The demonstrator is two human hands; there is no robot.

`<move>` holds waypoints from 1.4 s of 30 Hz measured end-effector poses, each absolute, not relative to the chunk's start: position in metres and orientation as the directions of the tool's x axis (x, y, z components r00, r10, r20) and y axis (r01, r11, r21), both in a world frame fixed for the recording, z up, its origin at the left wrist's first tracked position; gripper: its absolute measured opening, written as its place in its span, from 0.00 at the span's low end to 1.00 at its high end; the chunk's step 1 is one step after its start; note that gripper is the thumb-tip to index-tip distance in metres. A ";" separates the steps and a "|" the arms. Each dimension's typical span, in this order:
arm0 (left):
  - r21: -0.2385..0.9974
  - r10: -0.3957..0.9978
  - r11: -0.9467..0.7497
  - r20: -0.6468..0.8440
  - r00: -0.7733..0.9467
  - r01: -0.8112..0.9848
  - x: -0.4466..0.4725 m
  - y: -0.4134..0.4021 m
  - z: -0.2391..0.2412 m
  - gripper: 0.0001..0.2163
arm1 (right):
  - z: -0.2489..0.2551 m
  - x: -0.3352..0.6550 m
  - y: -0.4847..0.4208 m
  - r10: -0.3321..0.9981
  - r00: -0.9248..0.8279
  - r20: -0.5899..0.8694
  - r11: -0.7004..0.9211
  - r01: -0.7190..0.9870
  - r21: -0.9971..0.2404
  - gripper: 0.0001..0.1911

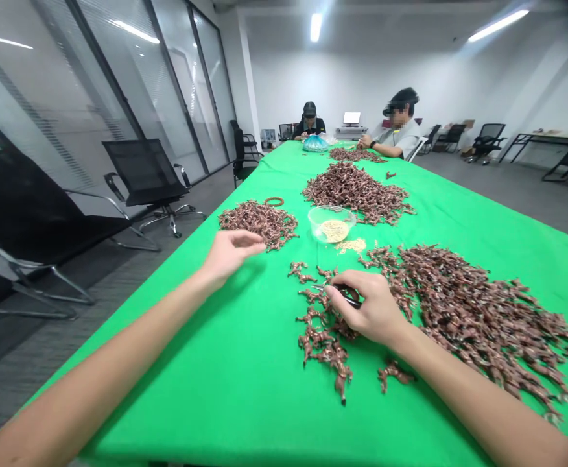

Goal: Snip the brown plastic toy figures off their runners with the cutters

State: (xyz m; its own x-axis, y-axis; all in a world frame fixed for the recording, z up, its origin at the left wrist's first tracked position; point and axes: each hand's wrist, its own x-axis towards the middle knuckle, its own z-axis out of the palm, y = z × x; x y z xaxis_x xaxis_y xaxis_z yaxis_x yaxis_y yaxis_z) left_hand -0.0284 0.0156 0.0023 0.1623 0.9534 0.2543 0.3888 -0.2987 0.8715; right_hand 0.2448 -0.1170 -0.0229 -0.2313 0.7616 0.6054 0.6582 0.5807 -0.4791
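My left hand [230, 255] is over the near right edge of a small pile of brown horse-like figurines [255, 222], its fingers loosely apart with nothing visible in them. In my right hand [369, 305] is a pair of tweezers [349, 299], dark-bodied with a silver tip pointing left. Under and around that hand lie loose brown figurines [330, 355], partly hidden by the fingers. A clear plastic bowl [316, 228] holding small pale pieces [335, 230] stands beyond my hands, and more pale pieces [352, 246] are spilled beside it.
A large heap of figurines [478, 311] spreads to the right on the green tablecloth [191, 383]. Another heap [356, 191] sits behind the bowl, near a brown ring [274, 202]. Two people [403, 139] sit at the far end by a blue bag [316, 143]. Office chairs [142, 172] stand left.
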 end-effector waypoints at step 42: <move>0.481 0.779 -0.613 0.238 0.580 0.627 -0.006 -0.030 -0.015 0.05 | -0.019 0.248 -0.115 0.764 -0.166 0.624 0.547 0.680 -0.489 0.09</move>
